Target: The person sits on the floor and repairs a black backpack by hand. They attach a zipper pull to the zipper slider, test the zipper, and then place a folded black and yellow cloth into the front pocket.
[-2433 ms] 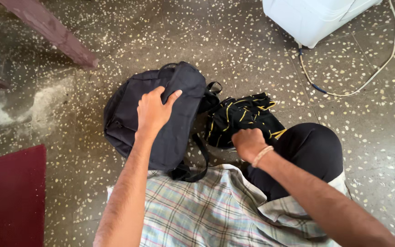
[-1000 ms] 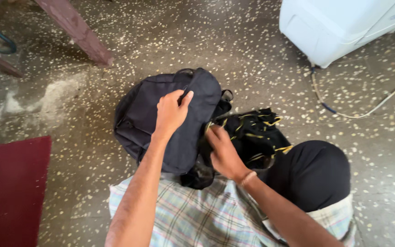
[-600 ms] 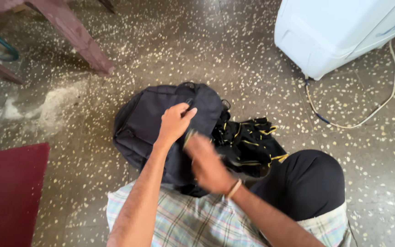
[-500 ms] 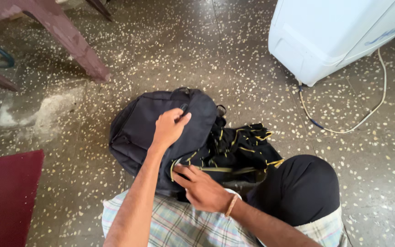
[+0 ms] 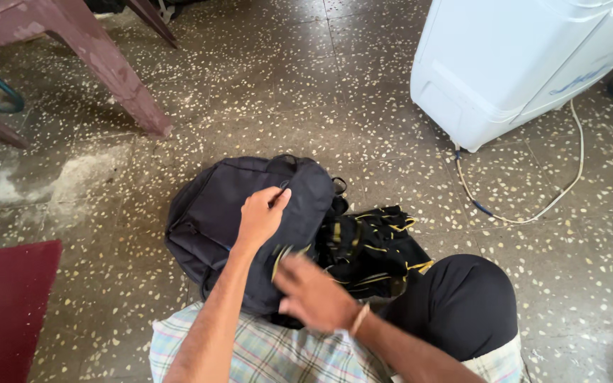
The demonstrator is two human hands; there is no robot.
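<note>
From the head view, the bag (image 5: 250, 227) lies on the floor (image 5: 264, 85) just ahead of my knees, its long axis running away from me and a little leftward. My left hand (image 5: 262, 216) rests on top of it, fingers curled and pressing the dark fabric — closed down on the bag, not around anything else. My right hand (image 5: 313, 292) hovers blurred over the bag's near end, fingers spread, empty. It is the nearer hand to the cloth (image 5: 374, 252) — a black piece with yellow stripes, bunched just right of the bag and touching it, against my knee (image 5: 462, 301).
</note>
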